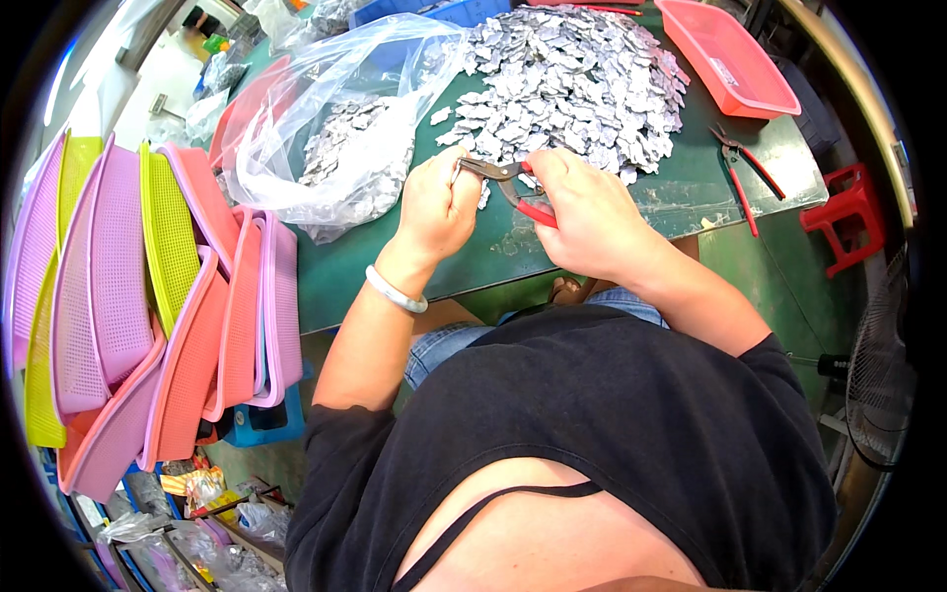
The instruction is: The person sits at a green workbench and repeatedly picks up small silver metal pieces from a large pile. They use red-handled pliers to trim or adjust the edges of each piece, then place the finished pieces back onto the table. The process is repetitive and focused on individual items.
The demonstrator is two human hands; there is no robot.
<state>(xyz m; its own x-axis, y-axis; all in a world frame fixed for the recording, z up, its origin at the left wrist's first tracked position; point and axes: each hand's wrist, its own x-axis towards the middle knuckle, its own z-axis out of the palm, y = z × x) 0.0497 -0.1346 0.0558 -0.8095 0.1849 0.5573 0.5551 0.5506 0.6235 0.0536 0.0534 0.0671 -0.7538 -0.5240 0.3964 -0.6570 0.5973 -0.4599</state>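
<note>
My right hand [595, 212] grips red-handled cutting pliers [509, 185], their dark jaws pointing left. My left hand [435, 210] is closed right at the jaw tips. Whatever its fingers pinch is mostly hidden; only a small silvery edge shows. Just beyond both hands spreads a large pile of small flat grey metal pieces [577, 84]. To the left of the pile, a clear plastic bag [286, 163] lies open with more such pieces inside. One loose piece lies on the table just below the pliers' jaws.
The green table [365, 271] carries a pink tray [735, 69] and a second red-handled pair of pliers [745, 173] on the right. Stacked purple, green and coral baskets [123, 286] crowd the left. A red stool [850, 217] and a fan [878, 355] stand right.
</note>
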